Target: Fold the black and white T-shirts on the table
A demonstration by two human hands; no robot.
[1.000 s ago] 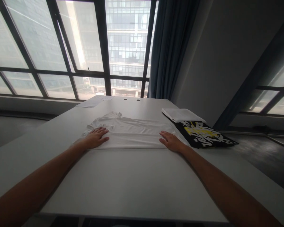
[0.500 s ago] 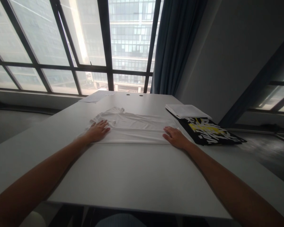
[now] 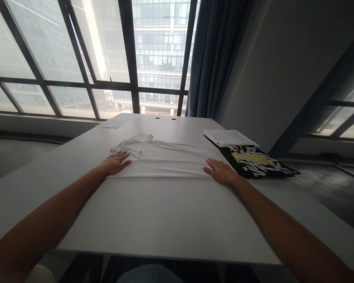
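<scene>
A white T-shirt [image 3: 168,159] lies across the table, folded into a long band with its straight edge toward me. On its left end, near a bunched sleeve, my left hand [image 3: 115,162] rests flat with the fingers stretched out. My right hand [image 3: 220,171] lies palm down on the right end, fingers extended and thumb apart. Neither hand grips the cloth. Light creases run along the shirt's upper layer.
Right of the shirt, a folded white cloth [image 3: 231,138] lies partly over a black folded garment [image 3: 262,163] with white and yellow print. Paper sheets [image 3: 118,121] lie at the table's far left. The white table [image 3: 171,220] ends before windows and a blue curtain [image 3: 215,63].
My left hand has slid slightly left and the shirt's left part looks flatter. My right hand stays nearly in place on the cloth. The whole view has shifted a little.
</scene>
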